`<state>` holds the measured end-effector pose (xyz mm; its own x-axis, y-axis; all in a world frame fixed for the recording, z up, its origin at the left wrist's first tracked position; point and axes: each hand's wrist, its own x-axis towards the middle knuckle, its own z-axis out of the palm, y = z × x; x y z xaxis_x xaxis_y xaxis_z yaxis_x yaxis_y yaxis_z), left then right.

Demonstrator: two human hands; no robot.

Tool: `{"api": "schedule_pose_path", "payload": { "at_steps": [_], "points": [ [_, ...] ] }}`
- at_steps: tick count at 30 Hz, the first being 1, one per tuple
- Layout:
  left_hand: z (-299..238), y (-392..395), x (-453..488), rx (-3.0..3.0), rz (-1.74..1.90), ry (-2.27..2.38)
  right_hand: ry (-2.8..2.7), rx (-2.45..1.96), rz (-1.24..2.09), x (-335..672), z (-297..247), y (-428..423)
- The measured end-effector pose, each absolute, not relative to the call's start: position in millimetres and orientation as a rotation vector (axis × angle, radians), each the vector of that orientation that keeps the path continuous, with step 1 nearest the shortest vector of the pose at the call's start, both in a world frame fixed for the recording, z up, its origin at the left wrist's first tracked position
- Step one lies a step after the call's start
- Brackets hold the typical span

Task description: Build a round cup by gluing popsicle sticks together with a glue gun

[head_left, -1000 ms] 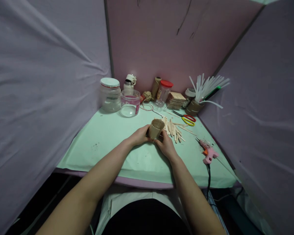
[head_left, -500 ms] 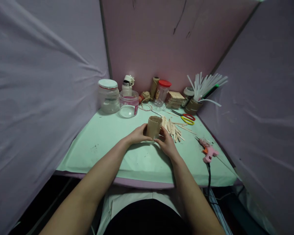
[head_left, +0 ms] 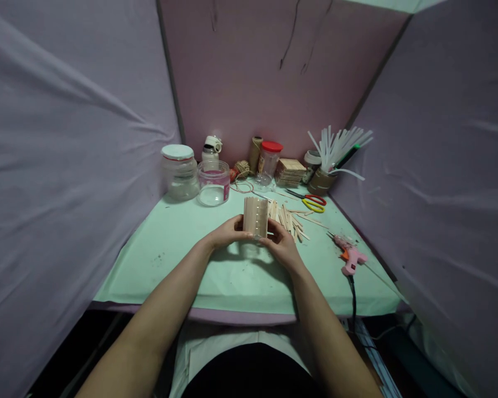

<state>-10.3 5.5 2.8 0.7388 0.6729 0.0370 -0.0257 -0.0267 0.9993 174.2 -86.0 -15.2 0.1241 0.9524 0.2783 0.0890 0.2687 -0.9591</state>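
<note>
Squarely in the middle of the frame, you have the stick-covered cylinder (head_left: pixel 252 215) with its side turned toward you. Its long axis runs nearly upright in the picture, the sticks along it, with one end toward the top of the frame and the other toward your thumbs. Your left hand (head_left: pixel 229 231) is curved around its left side, thumb along the lower edge; your right hand (head_left: pixel 282 243) closes on the right side, thumb near the same edge, so the piece is gripped between both. Your fingertips behind it are hidden, as is its far side. You can't tell whether its base touches the green tabletop (head_left: pixel 178 271). The small marks down its front are hard to make out. Loose wooden sticks (head_left: pixel 289 222) lie just right of it, partly covered.
</note>
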Motion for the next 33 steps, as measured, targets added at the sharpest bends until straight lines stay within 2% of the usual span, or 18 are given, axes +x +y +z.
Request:
{"api": "schedule_pose_path", "payload": {
  "at_steps": [5,11,16,22,33],
  "points": [
    [5,2,-7,1.595,0.667,0.594,-1.279,-1.100,0.843,174,-18,-84],
    [-3,1,2,1.884,0.792,0.666,-1.221,-1.200,0.631,178,-22,-82],
    [-7,2,3,2.074,0.659,0.766,-1.271,-1.171,0.422,178,-22,-84],
    [-5,0,2,2.020,0.672,0.731,-1.369,-1.153,0.115,176,-10,-89],
    [-3,-2,8,1.897,0.760,0.644,-1.480,-1.201,0.009,169,-1,-81]
  ]
}}
